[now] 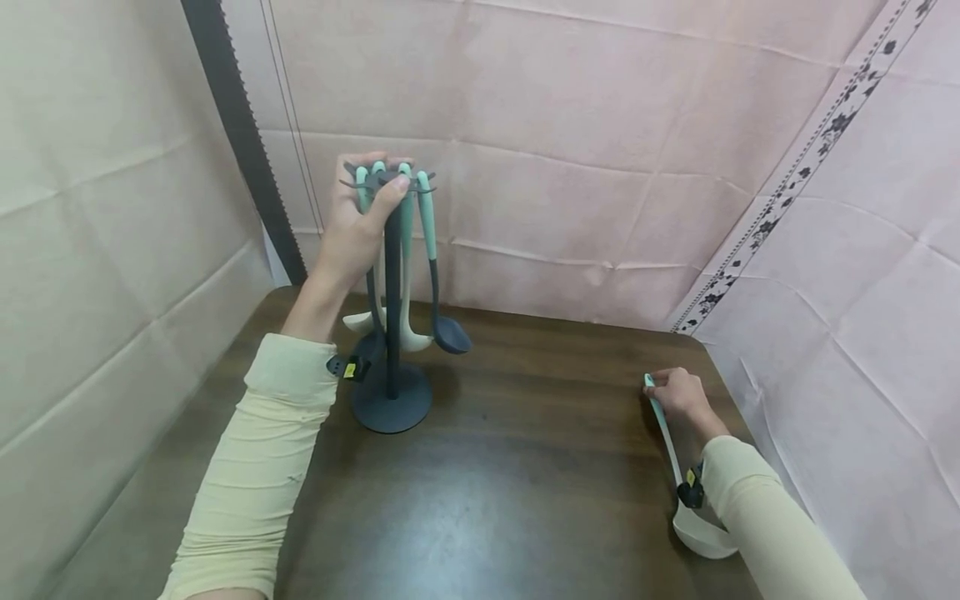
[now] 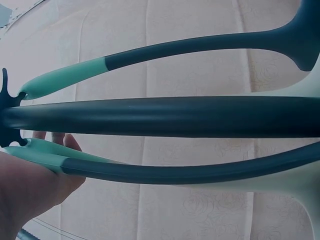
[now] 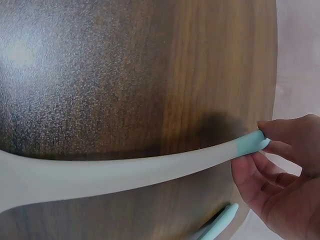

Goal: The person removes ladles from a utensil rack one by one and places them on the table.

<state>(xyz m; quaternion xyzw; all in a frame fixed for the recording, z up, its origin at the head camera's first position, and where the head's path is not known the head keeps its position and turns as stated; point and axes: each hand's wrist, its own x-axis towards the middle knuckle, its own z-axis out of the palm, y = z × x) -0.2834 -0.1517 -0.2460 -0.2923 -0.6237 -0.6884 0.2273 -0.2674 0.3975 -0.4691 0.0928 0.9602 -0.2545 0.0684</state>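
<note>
My left hand grips the top of a dark utensil stand, thumb over the hook ring and fingers behind it. From the hooks hang several utensils with teal handles, among them a dark ladle and a white utensil. On the right, my right hand pinches the teal handle end of a white ladle between thumb and fingers. The ladle's bowl lies toward the table's near right, partly behind the sleeve. In the right wrist view its pale shaft runs left from the fingertips.
Another teal-handled utensil lies beside the white ladle, mostly out of frame. The stand's round base rests on the brown wooden table. Pale cloth hangs behind and at both sides of the table.
</note>
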